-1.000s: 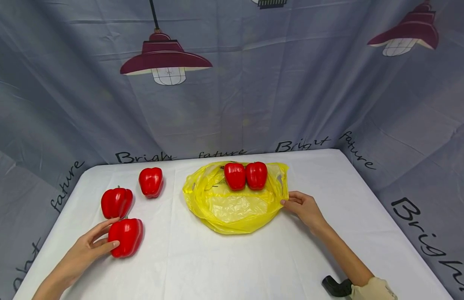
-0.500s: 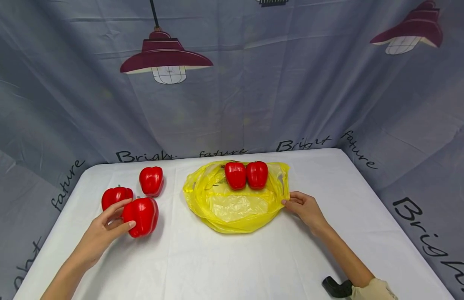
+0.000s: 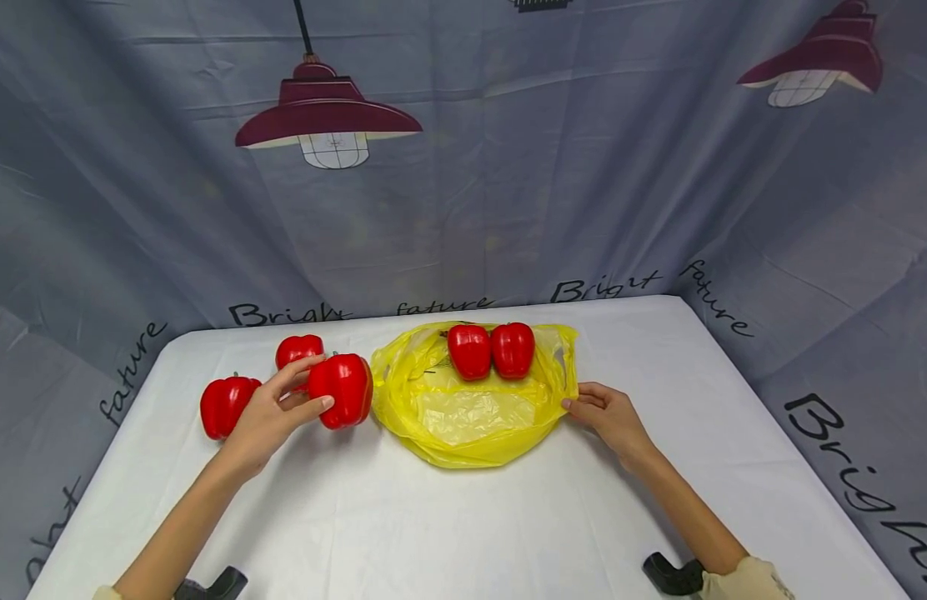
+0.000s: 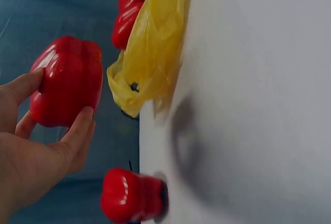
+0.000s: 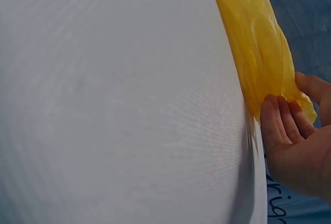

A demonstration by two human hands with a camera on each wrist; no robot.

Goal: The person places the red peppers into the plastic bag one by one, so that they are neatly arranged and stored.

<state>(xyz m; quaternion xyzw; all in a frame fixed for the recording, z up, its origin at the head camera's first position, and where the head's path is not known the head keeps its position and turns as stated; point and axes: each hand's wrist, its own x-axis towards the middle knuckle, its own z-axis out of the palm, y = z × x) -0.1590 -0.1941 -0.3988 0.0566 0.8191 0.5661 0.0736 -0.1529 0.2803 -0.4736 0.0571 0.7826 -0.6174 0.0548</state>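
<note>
Left of centre, the left hand (image 3: 271,418) grips a glossy, lobed red bell pepper (image 3: 343,390); the right hand (image 3: 612,422) pinches a crinkled yellow plastic bag (image 3: 474,452)

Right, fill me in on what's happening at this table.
A person's left hand holds a red bell pepper above the white tablecloth, near the left side of a yellow plastic bag. The right hand pinches the bag's right edge. Two bell peppers lie side by side at the bag's far side, and two others stand on the cloth to its left.
</note>
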